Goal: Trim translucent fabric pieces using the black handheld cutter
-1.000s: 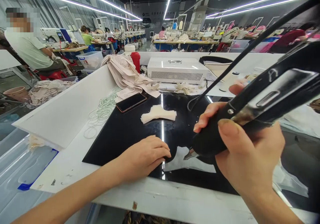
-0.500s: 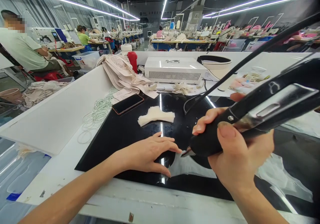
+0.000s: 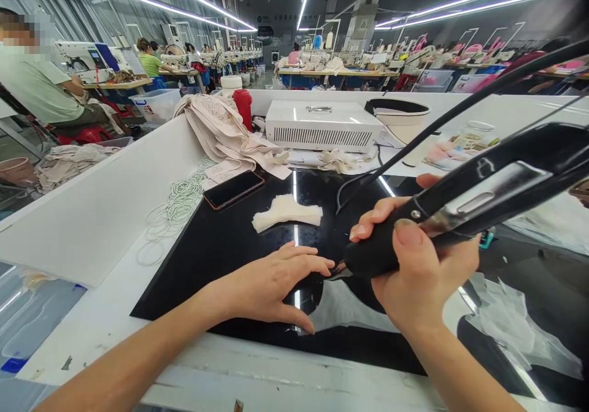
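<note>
My right hand (image 3: pixel 418 265) is wrapped round a black handheld tool (image 3: pixel 464 209) with a silver metal strip on its side. The tool slants down to the left, and its small metal tip (image 3: pixel 339 269) is near my left fingertips; its exact kind I cannot make out. My left hand (image 3: pixel 276 283) lies palm down with fingers apart, touching the edge of a sheer white fabric piece (image 3: pixel 352 311). That piece lies flat on a glossy black board (image 3: pixel 221 259), partly hidden by my right hand. Farther back on the board rests a small stack of cream fabric pieces (image 3: pixel 288 211).
More sheer pieces (image 3: pixel 515 326) lie to the right. A phone (image 3: pixel 234 190), green cord loops (image 3: pixel 177 206) and beige fabric (image 3: pixel 225 130) are at left. Behind stand a white metal box (image 3: pixel 322 133) and a red cup (image 3: pixel 242 108). A black cable (image 3: pixel 432 130) crosses the right side.
My right hand and the tool have shifted slightly left and up, and the tool's tip has lifted toward my left fingertips. My left hand stays about where it was.
</note>
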`<state>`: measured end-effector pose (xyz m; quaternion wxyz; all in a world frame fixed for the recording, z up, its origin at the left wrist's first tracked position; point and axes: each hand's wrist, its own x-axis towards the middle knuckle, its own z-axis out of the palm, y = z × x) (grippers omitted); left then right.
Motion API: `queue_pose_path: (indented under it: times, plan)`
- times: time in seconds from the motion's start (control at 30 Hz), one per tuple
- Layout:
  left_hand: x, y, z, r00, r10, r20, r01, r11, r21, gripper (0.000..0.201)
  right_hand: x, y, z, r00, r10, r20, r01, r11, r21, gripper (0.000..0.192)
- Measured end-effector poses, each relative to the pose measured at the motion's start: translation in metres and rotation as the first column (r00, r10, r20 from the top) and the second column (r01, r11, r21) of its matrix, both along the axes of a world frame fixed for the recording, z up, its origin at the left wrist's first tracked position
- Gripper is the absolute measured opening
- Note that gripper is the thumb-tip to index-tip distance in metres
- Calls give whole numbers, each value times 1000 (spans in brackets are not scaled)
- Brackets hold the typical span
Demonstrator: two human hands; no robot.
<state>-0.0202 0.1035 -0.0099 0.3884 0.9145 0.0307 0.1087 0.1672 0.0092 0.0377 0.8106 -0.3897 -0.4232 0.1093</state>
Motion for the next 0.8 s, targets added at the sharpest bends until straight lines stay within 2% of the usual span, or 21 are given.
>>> queue_pose_path:
  times: [0.3, 0.8]
  plan:
    - [0, -1, 2, 1000, 1, 10, -1, 1000, -7, 72, -4, -2, 11, 998, -21, -60, 24, 998, 55, 36]
    - [0, -1, 1, 999, -2, 36, 2, 1000, -6, 69, -2, -1, -2, 1000, -9, 0, 9, 1000, 4, 34]
